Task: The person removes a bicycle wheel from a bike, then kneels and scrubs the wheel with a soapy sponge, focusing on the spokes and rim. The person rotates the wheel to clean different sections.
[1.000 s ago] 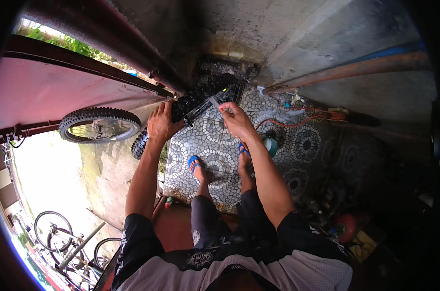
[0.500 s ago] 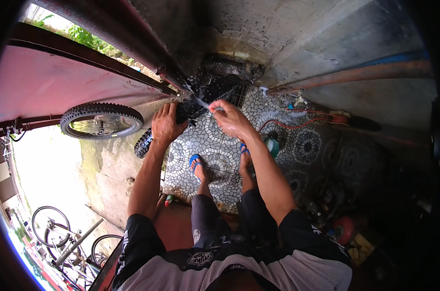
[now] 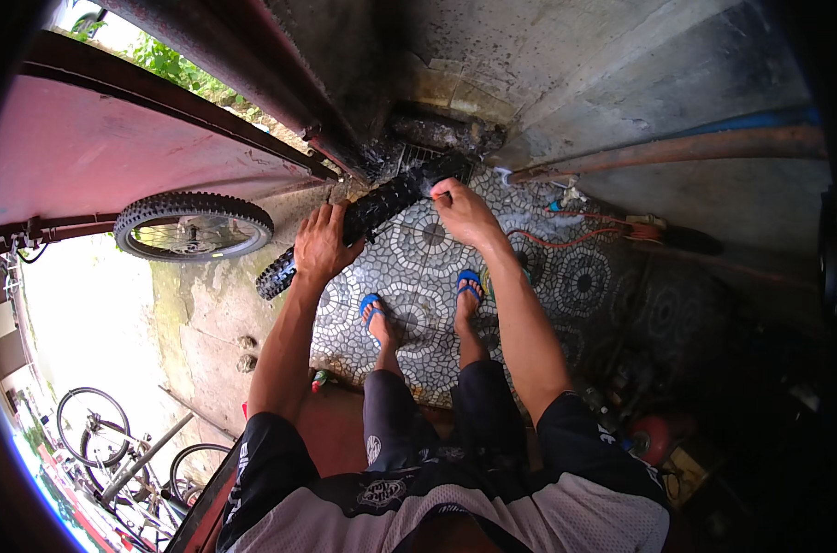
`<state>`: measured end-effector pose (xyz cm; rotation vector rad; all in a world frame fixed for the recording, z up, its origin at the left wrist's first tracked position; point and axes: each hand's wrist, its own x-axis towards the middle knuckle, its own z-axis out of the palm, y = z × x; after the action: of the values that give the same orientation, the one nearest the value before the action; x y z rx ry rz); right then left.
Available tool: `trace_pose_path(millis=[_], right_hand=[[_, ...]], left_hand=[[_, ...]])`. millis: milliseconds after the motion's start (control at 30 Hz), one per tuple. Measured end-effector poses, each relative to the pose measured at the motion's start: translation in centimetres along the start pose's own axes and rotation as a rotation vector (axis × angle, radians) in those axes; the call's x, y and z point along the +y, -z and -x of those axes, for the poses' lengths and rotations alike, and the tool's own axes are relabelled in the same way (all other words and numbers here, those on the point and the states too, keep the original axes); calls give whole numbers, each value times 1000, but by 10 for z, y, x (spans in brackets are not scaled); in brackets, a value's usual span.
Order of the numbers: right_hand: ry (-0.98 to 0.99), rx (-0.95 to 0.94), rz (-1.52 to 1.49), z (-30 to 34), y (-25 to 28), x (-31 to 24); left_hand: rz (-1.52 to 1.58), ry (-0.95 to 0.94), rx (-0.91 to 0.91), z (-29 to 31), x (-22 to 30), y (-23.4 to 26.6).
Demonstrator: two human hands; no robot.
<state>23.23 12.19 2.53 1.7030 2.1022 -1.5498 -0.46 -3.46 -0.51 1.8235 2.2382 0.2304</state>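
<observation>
A black bicycle wheel with a knobby tire (image 3: 388, 206) stands on edge in front of me, wet along its far part. My left hand (image 3: 322, 244) grips the near part of the tire, fingers curled over the tread. Close to the tire's far right end, my right hand (image 3: 465, 217) is closed with its fingers pinched together. An orange hose (image 3: 571, 241) runs toward this hand and passes behind the wrist. The hose's end is mostly hidden by the fingers, with a faint whitish spray beside them.
Another bicycle wheel (image 3: 193, 228) hangs against the pink panel (image 3: 151, 138) on the left. A floor drain grate (image 3: 414, 157) lies by the far wall. Pebble-patterned tiles (image 3: 418, 313) cover the floor around my blue flip-flops (image 3: 469, 281). Parked bicycles (image 3: 114, 447) show at lower left.
My right hand has moved right along the tire, and the strong water jet at its fingers is now only faint. The tire's tread shows more fully. The left hand stays on it.
</observation>
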Motion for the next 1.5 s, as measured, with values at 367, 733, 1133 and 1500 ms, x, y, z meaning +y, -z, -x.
trace_pose_path(millis=[367, 733, 1133, 1500], right_hand=[[15, -163, -103, 10, 11, 25], [91, -153, -164, 43, -15, 45], [237, -107, -146, 58, 37, 29], [245, -193, -105, 69, -3, 13]], left_hand=[[-80, 275, -241, 26, -40, 38], [-333, -43, -300, -90, 54, -68], [112, -64, -145, -35, 32, -5], [101, -41, -21, -15, 16, -26]])
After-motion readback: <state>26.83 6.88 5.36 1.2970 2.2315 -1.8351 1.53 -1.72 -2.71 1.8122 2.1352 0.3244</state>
